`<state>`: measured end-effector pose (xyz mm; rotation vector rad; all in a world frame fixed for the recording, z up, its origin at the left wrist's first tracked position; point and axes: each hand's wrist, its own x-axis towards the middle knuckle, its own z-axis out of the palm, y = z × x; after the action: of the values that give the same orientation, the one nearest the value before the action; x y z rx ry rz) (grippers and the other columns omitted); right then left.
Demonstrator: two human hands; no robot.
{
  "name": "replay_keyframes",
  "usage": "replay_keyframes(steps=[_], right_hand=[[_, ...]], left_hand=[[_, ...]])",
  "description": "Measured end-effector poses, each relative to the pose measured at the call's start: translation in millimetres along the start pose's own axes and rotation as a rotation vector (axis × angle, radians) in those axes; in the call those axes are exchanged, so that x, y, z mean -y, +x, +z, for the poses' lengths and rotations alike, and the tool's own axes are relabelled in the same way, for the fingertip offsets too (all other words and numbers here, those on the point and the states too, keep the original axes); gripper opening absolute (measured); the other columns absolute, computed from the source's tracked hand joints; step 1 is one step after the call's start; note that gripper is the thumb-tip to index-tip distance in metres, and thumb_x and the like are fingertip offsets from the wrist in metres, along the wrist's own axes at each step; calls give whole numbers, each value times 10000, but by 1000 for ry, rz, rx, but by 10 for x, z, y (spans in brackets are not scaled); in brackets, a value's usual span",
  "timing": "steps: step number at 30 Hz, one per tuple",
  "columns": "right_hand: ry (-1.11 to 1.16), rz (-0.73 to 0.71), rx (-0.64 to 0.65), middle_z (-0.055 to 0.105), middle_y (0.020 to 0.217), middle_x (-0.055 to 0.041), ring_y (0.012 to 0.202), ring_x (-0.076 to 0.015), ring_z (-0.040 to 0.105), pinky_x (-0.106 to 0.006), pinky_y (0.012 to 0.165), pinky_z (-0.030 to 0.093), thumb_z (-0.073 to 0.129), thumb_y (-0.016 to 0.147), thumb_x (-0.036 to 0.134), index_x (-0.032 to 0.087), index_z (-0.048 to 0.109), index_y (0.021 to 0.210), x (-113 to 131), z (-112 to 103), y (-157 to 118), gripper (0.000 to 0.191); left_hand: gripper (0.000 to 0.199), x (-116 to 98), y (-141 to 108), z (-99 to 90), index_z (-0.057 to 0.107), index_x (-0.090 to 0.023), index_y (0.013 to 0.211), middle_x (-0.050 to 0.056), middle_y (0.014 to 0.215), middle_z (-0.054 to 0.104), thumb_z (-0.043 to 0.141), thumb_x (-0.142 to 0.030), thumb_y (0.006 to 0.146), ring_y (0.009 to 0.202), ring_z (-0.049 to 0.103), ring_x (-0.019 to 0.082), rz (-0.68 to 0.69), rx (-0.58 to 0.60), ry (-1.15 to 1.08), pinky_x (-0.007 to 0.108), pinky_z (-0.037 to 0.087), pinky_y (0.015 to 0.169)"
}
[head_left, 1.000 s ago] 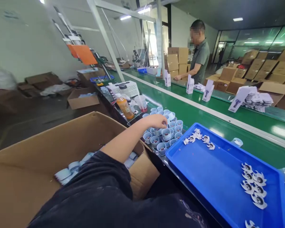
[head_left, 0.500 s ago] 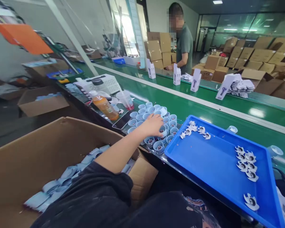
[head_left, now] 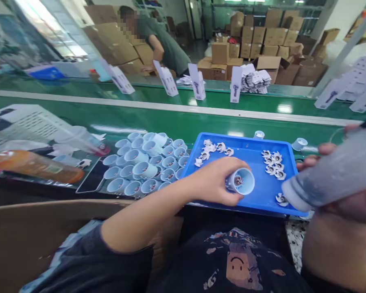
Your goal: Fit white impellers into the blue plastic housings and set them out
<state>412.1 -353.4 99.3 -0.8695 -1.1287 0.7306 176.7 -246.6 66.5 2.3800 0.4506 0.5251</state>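
My left hand (head_left: 218, 179) is wrapped round a light blue plastic cup-shaped housing (head_left: 246, 182), its open mouth turned toward me and a small metal-and-red part inside. At the right, my right hand (head_left: 354, 203) grips a thick, frosted whitish cylinder (head_left: 332, 175) with a white tip; blur hides its exact kind. The tip points left, over the right end of the blue tray (head_left: 250, 199). White fan impellers lie in the tray, one (head_left: 282, 199) close to that tip. Many similar blue housings (head_left: 134, 156) stand packed together left of the tray, some stacked.
A phone (head_left: 91, 179), an orange drink bottle (head_left: 36, 165) and a plastic cup (head_left: 76, 138) lie at the left. Two housings (head_left: 299, 143) rest on the green belt behind the tray. White boxes (head_left: 236, 84) stand farther back, and a person (head_left: 161, 40) bends beyond them.
My left hand has moved right from the group of housings, now carrying one over the tray. My right hand has come into view with the whitish cylinder. The view has swung right.
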Motion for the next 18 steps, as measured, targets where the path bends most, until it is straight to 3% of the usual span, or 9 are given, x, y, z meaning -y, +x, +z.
replay_keyframes(steps=[3,6,9,13,18], right_hand=[[164,4,-45,564,833,-11,689,-192,599,-319,590,550,846,628,469,223,630,1056,74,288,113,539],[169,-45,-72,570,815,13,654,-176,589,-287,547,522,797,692,564,244,602,985,68,399,119,476],[135,-50,-67,577,820,-4,656,-183,590,-275,518,511,786,698,633,230,602,884,17,370,41,481],[192,-29,-9,582,826,-21,667,-183,590,-282,533,522,830,695,553,194,645,842,-15,311,-41,430],[214,-56,11,590,860,-11,693,-183,602,-283,550,528,834,739,459,205,673,867,-2,292,-87,327]], left_hand=[[490,-44,153,387,557,-179,1091,68,1075,671,659,-230,615,982,635,244,31,78,3,362,508,876],[474,-88,222,618,561,-184,1032,63,996,678,737,-382,639,928,645,252,68,88,-17,365,523,822],[479,-157,244,711,580,-184,972,64,976,679,755,-501,659,914,645,248,100,78,-57,356,526,801],[291,-239,237,776,614,-183,893,36,899,673,711,-387,710,832,641,194,112,26,-187,300,523,758],[265,-258,232,839,609,-166,828,34,851,645,714,-352,671,772,610,173,91,-33,-296,284,511,715]])
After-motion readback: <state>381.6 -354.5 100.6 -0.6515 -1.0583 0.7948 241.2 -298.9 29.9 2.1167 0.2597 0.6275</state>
